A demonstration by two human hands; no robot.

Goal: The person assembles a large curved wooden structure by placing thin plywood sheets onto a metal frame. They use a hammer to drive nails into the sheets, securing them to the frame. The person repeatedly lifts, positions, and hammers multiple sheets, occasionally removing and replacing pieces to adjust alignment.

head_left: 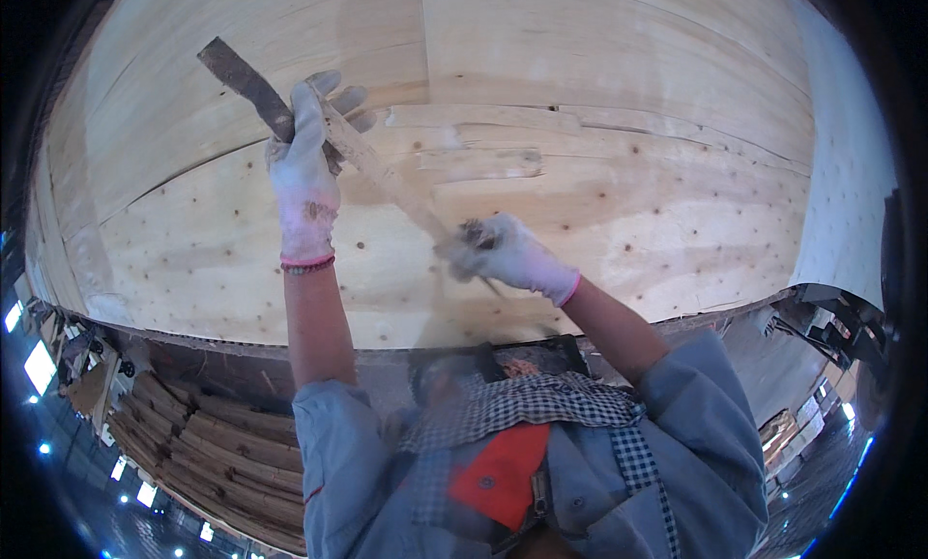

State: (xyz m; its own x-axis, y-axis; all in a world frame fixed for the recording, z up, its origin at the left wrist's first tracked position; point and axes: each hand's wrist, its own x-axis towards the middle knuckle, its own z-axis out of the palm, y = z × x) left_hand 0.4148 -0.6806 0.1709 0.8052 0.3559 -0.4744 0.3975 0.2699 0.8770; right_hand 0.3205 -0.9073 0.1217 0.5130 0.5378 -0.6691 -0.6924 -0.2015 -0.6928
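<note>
My left hand [304, 172], in a white work glove, grips a long narrow strip of wood veneer [387, 177] near its dark upper end. The strip slants down to the right, where my gloved right hand [507, 254] closes on its lower end. Something thin and dark sticks out below the right hand, too blurred to identify. Both hands are held over a large pale veneer sheet [628, 95] dotted with small knots.
Short pale veneer pieces [483, 160] lie on the sheet just beyond the strip, by a long split in the wood. Stacks of veneer sheets [222, 453] stand at the lower left. Dark machinery [841, 317] is at the right edge.
</note>
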